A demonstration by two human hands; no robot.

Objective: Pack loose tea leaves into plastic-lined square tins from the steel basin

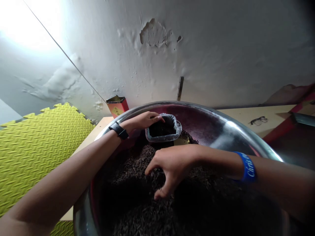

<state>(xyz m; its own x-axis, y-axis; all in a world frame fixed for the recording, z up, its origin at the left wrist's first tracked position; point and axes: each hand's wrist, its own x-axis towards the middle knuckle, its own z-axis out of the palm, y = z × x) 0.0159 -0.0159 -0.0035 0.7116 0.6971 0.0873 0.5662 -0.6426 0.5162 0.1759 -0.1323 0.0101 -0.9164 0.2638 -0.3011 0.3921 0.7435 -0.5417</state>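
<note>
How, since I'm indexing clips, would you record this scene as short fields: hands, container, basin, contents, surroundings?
Left hand: at the rim of the plastic-lined container; black watch on wrist
Right hand: over the dark dried leaves, thumb and fingers apart; blue wristband
Container: inside the metal basin, toward its far side; dark inside
Leaves: loose in the basin, apparently tea
Left of basin: red tin, yellow foam mat
Right of basin: eyeglasses on the table
Behind: wall with peeling paint

dark leaves (pixel 144 216): loose, heaped in metal bowl (pixel 209 126) | plastic-lined container (pixel 163 138): open-topped, far side
</note>
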